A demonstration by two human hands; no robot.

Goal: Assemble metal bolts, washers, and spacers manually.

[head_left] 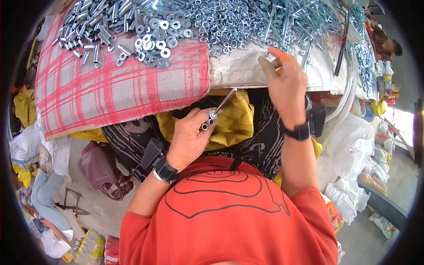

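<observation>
My left hand (191,136) is closed in front of my lap around a few small metal parts. A long bolt (226,100) sticks up out of its fingers, with a washer (213,115) low on the shank. Beside the bolt show the round open ends of two metal sleeves (204,126). My right hand (288,81) hovers over the table's near edge, just short of the small rings. Orange and beige coverings wrap its fingertips; thumb and forefinger are apart, with nothing visible between them.
Metal sleeves (90,26), large flat washers (161,44), small rings (225,26) and long bolts (293,22) lie heaped along the table. A red checked cloth (128,88) covers its left part, white sacking (238,66) the middle. Clear plastic bags (353,145) stand at right.
</observation>
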